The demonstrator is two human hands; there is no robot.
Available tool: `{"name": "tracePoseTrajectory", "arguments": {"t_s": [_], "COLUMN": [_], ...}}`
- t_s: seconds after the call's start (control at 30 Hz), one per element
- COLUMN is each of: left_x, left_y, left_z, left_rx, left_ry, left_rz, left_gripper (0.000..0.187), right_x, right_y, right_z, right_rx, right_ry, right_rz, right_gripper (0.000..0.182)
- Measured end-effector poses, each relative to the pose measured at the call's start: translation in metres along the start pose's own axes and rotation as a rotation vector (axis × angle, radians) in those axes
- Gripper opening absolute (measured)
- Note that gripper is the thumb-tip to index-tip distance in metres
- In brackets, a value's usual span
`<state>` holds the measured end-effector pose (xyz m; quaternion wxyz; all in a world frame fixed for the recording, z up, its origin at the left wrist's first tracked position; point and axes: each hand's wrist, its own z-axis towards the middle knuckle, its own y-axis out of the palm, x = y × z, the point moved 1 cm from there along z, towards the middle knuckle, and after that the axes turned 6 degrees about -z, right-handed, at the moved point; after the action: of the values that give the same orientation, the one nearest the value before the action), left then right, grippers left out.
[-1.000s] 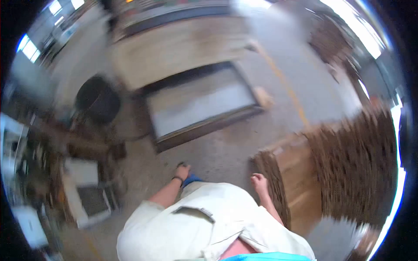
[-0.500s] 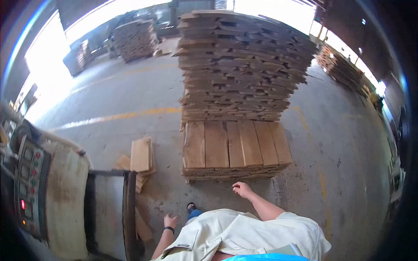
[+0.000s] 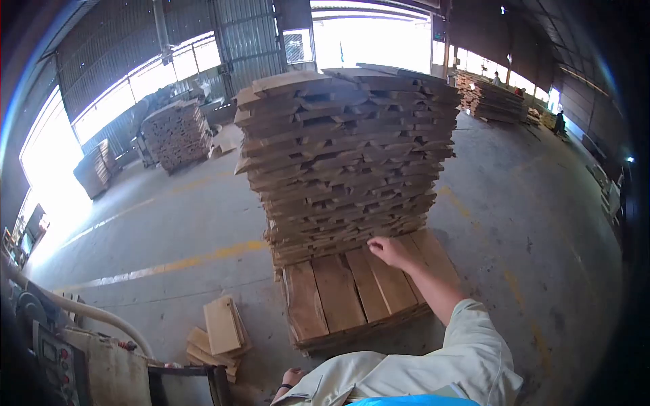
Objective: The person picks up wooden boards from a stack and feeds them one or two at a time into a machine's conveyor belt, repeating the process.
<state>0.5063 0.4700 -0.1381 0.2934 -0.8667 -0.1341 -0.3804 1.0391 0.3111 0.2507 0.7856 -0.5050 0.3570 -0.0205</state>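
Note:
My right hand point(image 3: 384, 250) is raised over the low stack of wide boards point(image 3: 338, 298), close to the front of a tall stack of rough planks point(image 3: 345, 155). Its fingers are curled, and whatever they may hold is too small to make out. Down beside my body, near the front left corner of the low stack, is my left hand point(image 3: 292, 377), with a dark band at the wrist. Its fingers are partly hidden. The low stack lies flat directly in front of the tall one.
Loose short boards point(image 3: 222, 326) lie on the floor to the left. A machine with a control panel point(image 3: 57, 358) stands at the lower left. More plank stacks point(image 3: 177, 135) are at the back left and back right point(image 3: 487, 98). Distant people point(image 3: 559, 123) show at the right.
The view has tilted up and come nearer to the stacks. My right hand has moved forward over the low stack. My left hand has dropped closer to my body.

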Motion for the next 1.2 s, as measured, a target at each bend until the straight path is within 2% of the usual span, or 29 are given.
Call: {"name": "tracePoseTrajectory", "arguments": {"t_s": [0.03,0.13,0.17,0.27,0.33,0.4,0.47,0.53,0.6,0.63,0.7,0.77,0.87,1.0,1.13,1.2], "left_x": [0.014,0.039,0.068,0.075,0.072,0.062,0.028,0.023,-0.026,-0.036,-0.035,-0.033,-0.027,-0.019,-0.008,0.010], "left_y": [-0.007,-0.036,-0.051,-0.074,-0.077,-0.072,-0.053,-0.021,0.023,0.040,0.068,0.085,0.091,0.080,0.038,0.007], "left_z": [0.008,0.039,0.030,0.047,0.039,0.025,0.011,-0.026,-0.031,-0.041,-0.065,-0.073,-0.070,-0.049,-0.014,0.021], "left_rx": [0.007,0.105,0.145,0.222,0.315,0.424,0.434,0.495,0.659,0.530,0.462,0.434,0.407,0.372,0.288,0.210], "left_ry": [0.013,-0.104,-0.090,-0.084,-0.065,-0.015,-0.078,-0.163,-0.387,-0.370,-0.451,-0.502,-0.512,-0.462,-0.304,-0.154], "left_rz": [0.052,-0.273,-0.332,-0.584,-0.579,-0.586,-0.726,-0.780,-0.889,-0.776,-0.653,-0.634,-0.636,-0.691,-0.900,-1.023], "left_gripper": [0.051,0.046,0.044,0.045,0.045,0.044,0.042,0.013,0.048,0.046,0.046,0.046,0.045,0.045,0.046,0.046], "right_x": [-0.011,-0.041,-0.056,-0.103,-0.135,-0.141,-0.175,-0.184,-0.186,-0.185,-0.187,-0.185,-0.187,-0.199,-0.203,-0.206], "right_y": [-0.015,-0.057,-0.071,-0.114,-0.139,-0.146,-0.166,-0.172,-0.168,-0.165,-0.164,-0.160,-0.166,-0.180,-0.192,-0.197], "right_z": [0.024,0.100,0.125,0.202,0.254,0.325,0.369,0.429,0.480,0.502,0.535,0.556,0.560,0.542,0.499,0.458], "right_rx": [0.030,0.186,0.212,0.285,0.344,0.563,0.565,0.662,0.703,0.697,0.613,0.457,0.450,0.321,0.321,0.351], "right_ry": [-0.062,-0.320,-0.356,-0.485,-0.577,-0.708,-0.591,-0.609,-0.597,-0.579,-0.535,-0.476,-0.551,-0.584,-0.644,-0.692], "right_rz": [-0.015,-0.113,-0.141,-0.302,-0.379,-0.494,-0.652,-0.749,-0.785,-0.774,-0.778,-0.810,-0.845,-0.967,-0.982,-0.906], "right_gripper": [0.030,0.026,0.024,0.021,0.023,0.025,0.036,0.034,0.029,0.025,0.021,0.021,0.029,0.023,0.014,0.027]}}
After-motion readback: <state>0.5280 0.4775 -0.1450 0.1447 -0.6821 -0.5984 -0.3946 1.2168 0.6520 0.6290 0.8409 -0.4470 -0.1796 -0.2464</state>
